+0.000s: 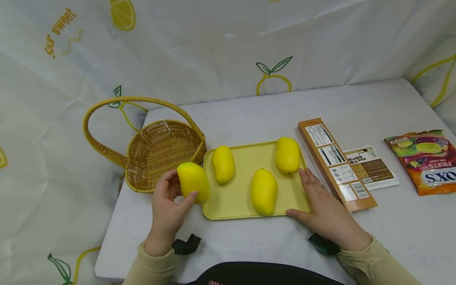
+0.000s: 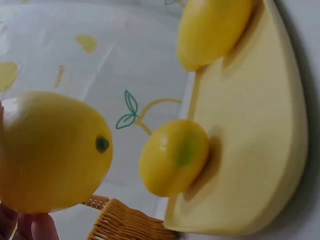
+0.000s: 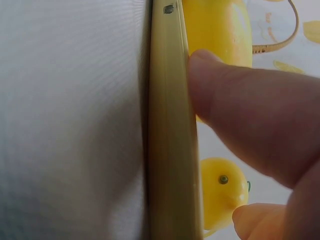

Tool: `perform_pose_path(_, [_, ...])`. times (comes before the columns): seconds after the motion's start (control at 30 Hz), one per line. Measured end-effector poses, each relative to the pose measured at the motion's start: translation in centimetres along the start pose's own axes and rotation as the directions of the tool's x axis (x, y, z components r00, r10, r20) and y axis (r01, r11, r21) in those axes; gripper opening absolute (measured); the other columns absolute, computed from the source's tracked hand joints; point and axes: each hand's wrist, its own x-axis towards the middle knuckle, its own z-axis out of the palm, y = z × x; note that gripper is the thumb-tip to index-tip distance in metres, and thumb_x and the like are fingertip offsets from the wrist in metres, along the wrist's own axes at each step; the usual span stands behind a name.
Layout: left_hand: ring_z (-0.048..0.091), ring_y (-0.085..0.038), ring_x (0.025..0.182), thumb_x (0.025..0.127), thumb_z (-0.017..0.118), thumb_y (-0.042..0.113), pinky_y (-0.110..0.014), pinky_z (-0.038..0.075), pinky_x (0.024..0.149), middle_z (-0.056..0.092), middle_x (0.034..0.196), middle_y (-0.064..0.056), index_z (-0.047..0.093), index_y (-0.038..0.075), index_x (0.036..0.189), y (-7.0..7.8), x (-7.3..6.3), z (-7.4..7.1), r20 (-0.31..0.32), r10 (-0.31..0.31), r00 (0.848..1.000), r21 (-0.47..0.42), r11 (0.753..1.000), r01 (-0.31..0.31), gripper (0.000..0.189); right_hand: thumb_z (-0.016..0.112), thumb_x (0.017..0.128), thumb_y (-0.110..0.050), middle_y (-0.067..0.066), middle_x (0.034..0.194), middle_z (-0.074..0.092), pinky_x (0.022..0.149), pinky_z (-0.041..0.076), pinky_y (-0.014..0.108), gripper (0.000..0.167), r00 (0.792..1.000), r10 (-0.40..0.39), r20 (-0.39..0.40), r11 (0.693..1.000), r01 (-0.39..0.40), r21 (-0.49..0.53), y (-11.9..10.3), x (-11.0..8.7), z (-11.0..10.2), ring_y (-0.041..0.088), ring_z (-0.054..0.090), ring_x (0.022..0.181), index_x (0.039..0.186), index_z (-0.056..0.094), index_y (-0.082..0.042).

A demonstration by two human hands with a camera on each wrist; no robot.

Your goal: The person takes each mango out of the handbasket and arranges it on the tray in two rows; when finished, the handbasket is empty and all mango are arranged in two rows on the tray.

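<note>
My left hand (image 1: 166, 208) grips a yellow mango (image 1: 194, 183) between thumb and fingers, at the left end of a pale yellow tray (image 1: 238, 204). In the left wrist view the held mango (image 2: 50, 152) shows its dark stem end. Three more mangoes lie on the tray: one at the left (image 1: 223, 164), one near the front (image 1: 264, 192) and one at the back right (image 1: 287, 155). At the tray's right end rests my right hand (image 1: 325, 211), fingers extended. Its thumb lies against the tray's rim (image 3: 172, 125) in the right wrist view.
A wicker basket (image 1: 142, 174) with a tall handle stands left of the tray, close behind my left hand. To the right lie a long brown box (image 1: 336, 164), a white and brown packet (image 1: 377, 168) and a colourful snack bag (image 1: 425, 158). A printed cloth hangs behind the table.
</note>
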Motion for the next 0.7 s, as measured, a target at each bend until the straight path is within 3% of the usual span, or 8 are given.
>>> perform_pose_path(0.1, [0.061, -0.017, 0.103, 0.084, 0.085, -0.007, -0.021, 0.056, 0.077, 0.065, 0.12, -0.01, 0.065, -0.003, 0.139, -0.9, -0.7, 0.4, 0.046, 0.013, 0.999, 0.07, 0.997, -0.016, 0.059, 0.088, 0.09, -0.057, 0.029, 0.182, 0.012, 0.127, 0.027, 0.073, 0.131, 1.0, -0.005, -0.002, 1.0, 0.005, -0.003, 0.1, 0.0, 0.0, 0.052, 0.017, 0.167, 0.176, 0.007, -0.001])
perform_pose_path(0.2, [0.06, -0.017, 0.103, 0.085, 0.088, 0.0, -0.024, 0.056, 0.078, 0.067, 0.121, -0.01, 0.065, 0.001, 0.141, -1.7, -1.3, 0.7, 0.074, -0.032, 0.997, 0.141, 0.99, 0.021, 0.061, 0.087, 0.09, -0.059, 0.03, 0.181, 0.012, 0.127, 0.027, 0.073, 0.131, 1.0, -0.013, -0.007, 1.0, 0.013, -0.005, 0.1, -0.1, 0.2, 0.052, 0.019, 0.167, 0.176, 0.007, -0.001])
perform_pose_path(0.47, [0.065, -0.02, 0.105, 0.086, 0.093, 0.008, -0.027, 0.059, 0.082, 0.068, 0.133, -0.012, 0.059, 0.004, 0.141, -2.6, -1.7, 1.5, 0.054, -0.149, 0.987, 0.301, 0.945, 0.126, 0.065, 0.088, 0.09, -0.057, 0.029, 0.182, 0.013, 0.127, 0.028, 0.072, 0.13, 1.0, -0.013, -0.007, 1.0, 0.013, 0.003, 0.0, 0.0, 0.2, 0.051, 0.018, 0.167, 0.176, 0.009, -0.001])
perform_pose_path(0.7, [0.065, -0.02, 0.094, 0.09, 0.092, 0.014, -0.029, 0.059, 0.08, 0.073, 0.127, -0.01, 0.063, 0.004, 0.139, -2.5, -1.3, 1.9, 0.05, -0.212, 0.976, 0.36, 0.915, 0.18, 0.058, 0.088, 0.09, -0.057, 0.028, 0.182, 0.011, 0.128, 0.027, 0.072, 0.13, 1.0, -0.022, -0.008, 1.0, 0.022, 0.006, 0.1, -0.1, 0.1, 0.052, 0.019, 0.167, 0.176, 0.009, -0.001])
